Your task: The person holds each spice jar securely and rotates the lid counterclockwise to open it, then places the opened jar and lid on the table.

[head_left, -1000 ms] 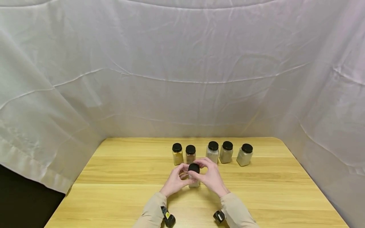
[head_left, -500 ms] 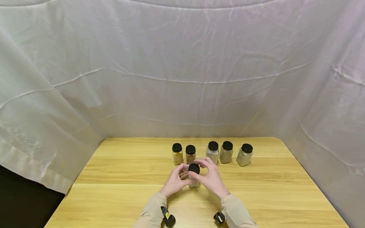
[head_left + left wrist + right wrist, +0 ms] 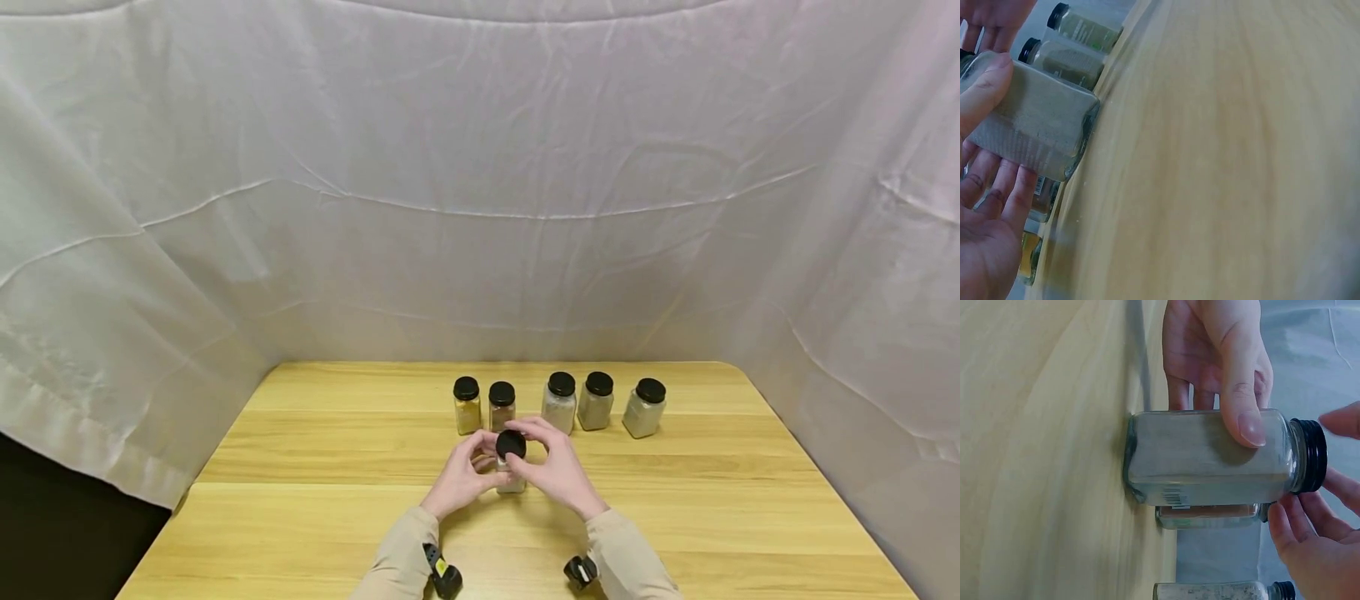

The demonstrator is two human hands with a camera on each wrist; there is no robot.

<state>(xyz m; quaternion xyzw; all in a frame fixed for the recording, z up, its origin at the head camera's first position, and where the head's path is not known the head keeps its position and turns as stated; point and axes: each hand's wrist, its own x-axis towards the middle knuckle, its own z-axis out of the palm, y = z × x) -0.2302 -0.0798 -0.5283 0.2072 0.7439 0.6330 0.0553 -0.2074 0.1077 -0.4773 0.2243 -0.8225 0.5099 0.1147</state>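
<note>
A clear square spice jar (image 3: pixel 512 485) of pale greyish powder stands upright on the table between both hands, its black lid (image 3: pixel 1314 456) on top. My left hand (image 3: pixel 459 482) grips the body of the jar, thumb on the near face and fingers behind. At the lid, my right hand (image 3: pixel 561 477) has its thumb on the near side and fingers curled round the far side. In the right wrist view, that thumb sits right by the lid's edge; whether it presses there is hard to tell.
Behind the hands stand a yellow spice jar (image 3: pixel 467 412), a brown one (image 3: pixel 502 412) and three pale ones, including the rightmost jar (image 3: pixel 643 414). All wear black lids. The wooden table (image 3: pixel 315 517) ends at a grey curtain (image 3: pixel 480 275).
My right hand has shifted slightly right, its thumb sliding round the near side of the lid. The left hand and jar have stayed in place.
</note>
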